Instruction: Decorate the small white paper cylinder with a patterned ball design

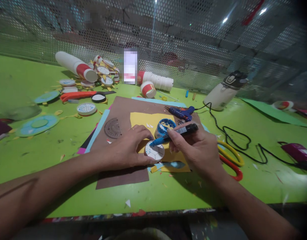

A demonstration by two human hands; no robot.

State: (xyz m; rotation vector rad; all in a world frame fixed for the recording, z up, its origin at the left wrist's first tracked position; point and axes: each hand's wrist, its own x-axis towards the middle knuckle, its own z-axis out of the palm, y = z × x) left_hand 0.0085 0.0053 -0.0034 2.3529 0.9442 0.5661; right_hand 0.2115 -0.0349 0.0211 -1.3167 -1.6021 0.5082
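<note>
Your left hand (130,146) pinches the white disc (155,155) between thumb and fingers, over the yellow paper (138,119) on the counter (75,198). Your right hand (203,150) is closed around a blue marker (187,129), its tip at the disc's dotted upper left. Just beyond the disc sits a blue-rimmed tub (160,133); a glue gun (182,113) lies behind.

We see a white disc (155,153) patterned with thin dark lines and blue dots, a marker (161,140) in blue and black, yellow paper (140,119), brown paper (124,108) and a bright green table (168,196). The glue gun (181,113) is deep blue, the cups (160,81) red and white, and the grey mesh (153,36) is dotted with holes.
</note>
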